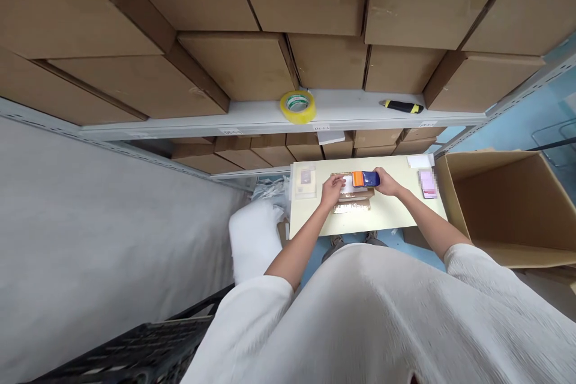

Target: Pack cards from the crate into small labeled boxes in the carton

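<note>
roughly between the hands [332, 188], a cardboard box [359, 195]

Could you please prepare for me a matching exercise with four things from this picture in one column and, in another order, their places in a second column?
Things:
1. round yellow tape roll
2. large open brown cardboard box
3. orange-and-dark-blue object
4. soft-looking white bundle

Places:
A. to the left of the pale yellow rectangular table
B. in the person's right hand
C. on the long grey shelf
D. to the right of the table

Right pairs: 1-C, 2-D, 3-B, 4-A.
</note>
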`<state>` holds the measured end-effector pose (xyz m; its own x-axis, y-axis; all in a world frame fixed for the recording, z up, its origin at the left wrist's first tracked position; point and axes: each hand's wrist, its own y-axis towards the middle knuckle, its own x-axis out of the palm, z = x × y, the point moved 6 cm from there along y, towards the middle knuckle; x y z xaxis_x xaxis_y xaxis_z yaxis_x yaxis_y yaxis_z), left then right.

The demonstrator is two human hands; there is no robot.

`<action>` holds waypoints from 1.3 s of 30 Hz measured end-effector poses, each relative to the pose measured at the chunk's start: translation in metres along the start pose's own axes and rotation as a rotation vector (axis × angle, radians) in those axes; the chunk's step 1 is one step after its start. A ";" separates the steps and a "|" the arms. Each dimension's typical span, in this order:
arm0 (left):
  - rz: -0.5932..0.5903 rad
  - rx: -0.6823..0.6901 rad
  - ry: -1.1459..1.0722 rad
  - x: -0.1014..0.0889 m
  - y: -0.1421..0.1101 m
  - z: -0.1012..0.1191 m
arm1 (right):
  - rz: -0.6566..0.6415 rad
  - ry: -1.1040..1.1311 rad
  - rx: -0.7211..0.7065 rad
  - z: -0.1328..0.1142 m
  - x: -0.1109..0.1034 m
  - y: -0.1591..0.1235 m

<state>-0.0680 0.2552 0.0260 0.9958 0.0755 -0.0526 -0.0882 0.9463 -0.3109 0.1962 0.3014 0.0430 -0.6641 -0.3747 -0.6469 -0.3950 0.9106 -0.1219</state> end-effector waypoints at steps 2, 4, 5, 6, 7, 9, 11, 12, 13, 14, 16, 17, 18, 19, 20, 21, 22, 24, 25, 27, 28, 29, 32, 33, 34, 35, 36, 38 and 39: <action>-0.025 -0.061 -0.070 0.004 0.002 0.008 | 0.001 -0.014 0.003 0.000 0.001 0.000; -0.041 -0.077 -0.087 0.008 0.001 0.014 | -0.001 -0.026 0.005 -0.001 0.002 0.001; -0.043 -0.081 -0.090 0.010 0.000 0.016 | -0.003 -0.032 0.004 -0.001 0.002 0.001; -0.044 -0.088 -0.095 0.012 0.000 0.017 | -0.004 -0.038 0.002 -0.001 0.002 0.001; -0.043 -0.095 -0.103 0.014 -0.001 0.018 | -0.005 -0.043 0.000 -0.001 0.003 0.001; -0.034 -0.112 -0.129 0.017 -0.001 0.017 | -0.009 -0.050 0.002 -0.001 0.004 0.001; -0.015 -0.124 -0.151 0.019 0.001 0.016 | -0.006 -0.053 0.006 0.000 0.005 0.001; -0.001 -0.128 -0.152 0.019 0.002 0.015 | -0.002 -0.055 0.004 -0.001 0.005 0.000; 0.016 -0.130 -0.143 0.019 0.003 0.015 | 0.004 -0.058 -0.001 -0.002 0.005 0.000; 0.036 -0.128 -0.122 0.017 0.004 0.015 | 0.007 -0.065 -0.007 -0.003 0.005 0.000; 0.080 -0.118 -0.056 0.011 0.005 0.014 | 0.003 -0.090 -0.021 -0.007 0.005 0.000; 0.101 -0.111 -0.022 0.008 0.004 0.014 | -0.005 -0.107 -0.027 -0.010 0.005 0.000; 0.118 -0.105 0.007 0.005 0.004 0.014 | -0.015 -0.126 -0.032 -0.012 0.004 0.000; 0.133 -0.102 0.030 0.002 0.003 0.014 | -0.027 -0.145 -0.038 -0.016 0.004 0.000; 0.143 -0.100 0.045 0.000 0.003 0.015 | -0.039 -0.164 -0.045 -0.019 0.003 0.001; 0.151 -0.099 0.051 -0.002 0.002 0.015 | -0.052 -0.181 -0.053 -0.022 0.002 0.001; 0.157 -0.101 0.049 -0.004 0.002 0.016 | -0.066 -0.196 -0.061 -0.026 0.001 0.001; 0.166 -0.112 0.034 -0.008 0.001 0.017 | -0.091 -0.222 -0.072 -0.032 0.000 0.001; 0.168 -0.119 0.023 -0.009 0.002 0.018 | -0.102 -0.234 -0.074 -0.034 0.000 0.001; 0.167 -0.134 -0.004 -0.012 0.003 0.019 | -0.123 -0.254 -0.072 -0.039 0.000 0.002; 0.163 -0.138 -0.018 -0.014 0.004 0.020 | -0.133 -0.260 -0.070 -0.041 0.000 0.003; 0.158 -0.142 -0.033 -0.015 0.005 0.020 | -0.142 -0.264 -0.069 -0.043 0.000 0.004; 0.148 -0.144 -0.072 -0.021 0.009 0.019 | -0.161 -0.268 -0.087 -0.052 -0.001 0.005; 0.149 -0.138 -0.082 -0.023 0.010 0.019 | -0.164 -0.272 -0.096 -0.055 -0.002 0.005; 0.152 -0.128 -0.093 -0.027 0.012 0.018 | -0.165 -0.278 -0.102 -0.057 -0.004 0.005; 0.158 -0.117 -0.106 -0.031 0.013 0.017 | -0.167 -0.287 -0.104 -0.060 -0.006 0.005; 0.165 -0.108 -0.119 -0.036 0.015 0.016 | -0.167 -0.295 -0.102 -0.062 -0.009 0.004; 0.183 -0.099 -0.146 -0.047 0.019 0.012 | -0.162 -0.307 -0.096 -0.064 -0.015 0.002; 0.187 -0.101 -0.156 -0.053 0.021 0.010 | -0.160 -0.311 -0.098 -0.066 -0.017 0.002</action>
<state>-0.1221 0.2744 0.0319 0.9532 0.3013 0.0263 -0.2657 0.8757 -0.4033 0.1655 0.2980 0.1034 -0.3700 -0.4267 -0.8252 -0.5475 0.8178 -0.1774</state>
